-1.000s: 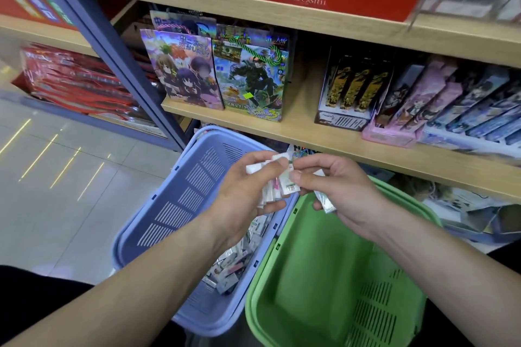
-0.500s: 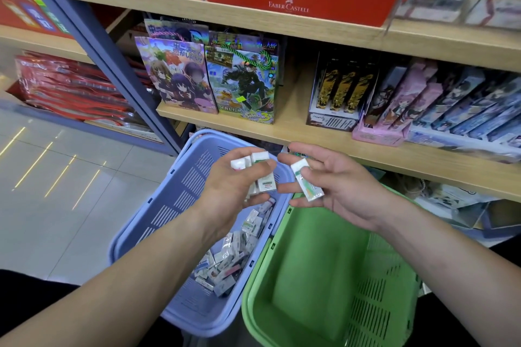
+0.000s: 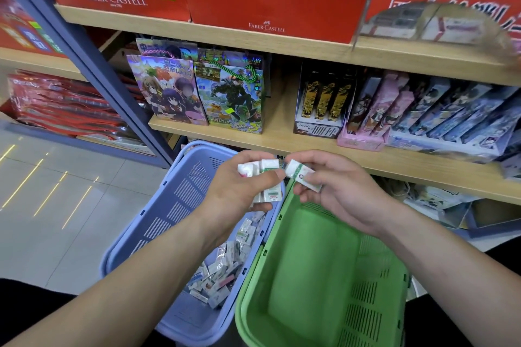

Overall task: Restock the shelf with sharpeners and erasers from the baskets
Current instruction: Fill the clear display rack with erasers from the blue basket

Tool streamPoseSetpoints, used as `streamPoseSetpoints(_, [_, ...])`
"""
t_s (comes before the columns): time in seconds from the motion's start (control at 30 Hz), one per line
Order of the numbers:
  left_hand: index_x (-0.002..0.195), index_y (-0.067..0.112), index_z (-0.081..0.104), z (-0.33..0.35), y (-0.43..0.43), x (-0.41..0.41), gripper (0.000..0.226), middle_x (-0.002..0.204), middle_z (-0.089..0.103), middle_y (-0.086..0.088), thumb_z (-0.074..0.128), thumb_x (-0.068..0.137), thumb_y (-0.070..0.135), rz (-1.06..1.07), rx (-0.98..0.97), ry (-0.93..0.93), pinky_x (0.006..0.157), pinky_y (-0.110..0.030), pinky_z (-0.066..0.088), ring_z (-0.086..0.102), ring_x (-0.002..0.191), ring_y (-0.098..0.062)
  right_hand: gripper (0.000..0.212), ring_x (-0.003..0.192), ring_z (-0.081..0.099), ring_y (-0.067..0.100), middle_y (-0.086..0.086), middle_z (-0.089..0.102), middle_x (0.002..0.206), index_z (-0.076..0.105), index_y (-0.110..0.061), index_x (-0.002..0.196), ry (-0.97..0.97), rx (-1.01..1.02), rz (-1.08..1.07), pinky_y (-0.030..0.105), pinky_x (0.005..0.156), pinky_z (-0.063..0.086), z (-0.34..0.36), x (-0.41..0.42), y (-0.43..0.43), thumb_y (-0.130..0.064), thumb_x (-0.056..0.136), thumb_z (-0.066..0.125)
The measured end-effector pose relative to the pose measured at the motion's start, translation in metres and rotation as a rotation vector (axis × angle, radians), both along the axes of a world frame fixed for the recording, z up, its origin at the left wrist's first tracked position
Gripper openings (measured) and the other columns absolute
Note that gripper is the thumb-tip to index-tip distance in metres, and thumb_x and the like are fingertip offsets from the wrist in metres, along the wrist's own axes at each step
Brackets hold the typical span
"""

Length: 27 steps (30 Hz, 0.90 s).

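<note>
Left hand (image 3: 234, 191): grip clenching an eraser bunch (image 3: 269, 167), centre. Right hand (image 3: 341, 194): grip pinching a single eraser (image 3: 300, 175), just beside the left thumb. Blue basket (image 3: 169, 205), 7 o'clock: holding loose erasers (image 3: 222, 270). Green basket (image 3: 310, 276), 5 o'clock, touching it. Shelf (image 3: 282, 141), 12 o'clock, carrying picture boxes (image 3: 234, 98); red boxes (image 3: 270, 8) standing above.

The person's left hand (image 3: 236, 191) and right hand (image 3: 341, 191) are bare, as are both forearms (image 3: 127, 290) down to the frame's edge. Black clothing (image 3: 25, 310) shows at the lower corners (which garment is unclear).
</note>
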<state>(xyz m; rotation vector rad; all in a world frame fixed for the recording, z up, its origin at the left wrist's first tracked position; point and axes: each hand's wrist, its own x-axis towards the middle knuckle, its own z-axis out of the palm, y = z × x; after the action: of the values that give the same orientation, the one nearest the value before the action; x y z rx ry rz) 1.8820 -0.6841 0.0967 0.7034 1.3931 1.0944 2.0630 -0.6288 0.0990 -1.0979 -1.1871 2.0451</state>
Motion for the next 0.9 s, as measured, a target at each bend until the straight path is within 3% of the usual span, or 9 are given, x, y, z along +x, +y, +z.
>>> streamPoseSetpoints(0.1, [0.107, 0.019, 0.069, 0.009, 0.006, 0.004, 0.024, 0.074, 0.07, 0.006, 0.079, 0.085, 0.015, 0.025, 0.023, -0.003, 0.058, -0.027, 0.055, 0.068, 0.067, -0.014, 0.026, 0.079, 0.075, 0.021, 0.013, 0.072, 0.105, 0.063, -0.003, 0.118, -0.041, 0.089, -0.088, 0.023, 0.069, 0.06, 0.007, 0.006, -0.001, 0.008, 0.095, 0.057])
streamPoseSetpoints(0.23, [0.103, 0.02, 0.068, 0.028, 0.013, 0.015, 0.021, 0.073, 0.072, 0.004, 0.078, 0.086, 0.014, 0.037, 0.079, 0.001, 0.056, -0.028, 0.054, 0.068, 0.066, -0.014, 0.022, 0.062, 0.065, 0.013, 0.003, 0.07, 0.071, 0.067, -0.005, 0.107, -0.049, 0.171, -0.23, 0.021, 0.059, 0.056, 0.023, 0.012, 0.001, 0.006, 0.089, 0.065])
streamPoseSetpoints(0.43, [0.099, 0.017, 0.069, 0.079, 0.027, 0.029, 0.017, 0.068, 0.069, 0.005, 0.078, 0.086, 0.009, 0.068, 0.263, 0.095, 0.054, -0.029, 0.057, 0.066, 0.06, -0.013, 0.024, 0.085, 0.076, 0.027, -0.006, 0.069, 0.082, 0.073, -0.013, 0.105, 0.001, 0.364, -0.389, 0.029, 0.078, 0.062, 0.065, 0.023, 0.0, 0.004, 0.095, 0.061])
streamPoseSetpoints(0.6, [0.098, 0.019, 0.072, 0.13, 0.037, 0.026, 0.018, 0.072, 0.07, 0.002, 0.079, 0.084, 0.011, 0.087, 0.435, 0.141, 0.057, -0.034, 0.058, 0.067, 0.063, -0.016, 0.019, 0.071, 0.063, 0.019, 0.008, 0.073, 0.084, 0.076, -0.022, 0.088, -0.108, 0.653, -0.494, 0.041, 0.063, 0.058, 0.118, 0.042, 0.004, -0.003, 0.085, 0.075])
streamPoseSetpoints(0.7, [0.106, 0.018, 0.069, 0.157, 0.046, 0.028, 0.025, 0.07, 0.069, 0.003, 0.08, 0.084, 0.012, 0.098, 0.489, 0.161, 0.055, -0.032, 0.057, 0.066, 0.061, -0.015, 0.02, 0.073, 0.063, 0.015, 0.0, 0.073, 0.08, 0.072, -0.02, 0.087, -0.119, 0.81, -0.513, 0.029, 0.068, 0.056, 0.149, 0.052, 0.02, -0.002, 0.083, 0.078])
streamPoseSetpoints(0.9, [0.106, 0.021, 0.071, 0.185, 0.075, 0.032, 0.025, 0.083, 0.075, -0.006, 0.082, 0.083, 0.018, 0.006, 0.508, 0.214, 0.057, -0.027, 0.056, 0.071, 0.068, -0.014, 0.021, 0.084, 0.066, 0.009, -0.005, 0.072, 0.089, 0.07, -0.029, 0.091, -0.331, 0.999, -0.648, 0.033, 0.087, 0.056, 0.183, 0.087, 0.08, -0.009, 0.088, 0.075])
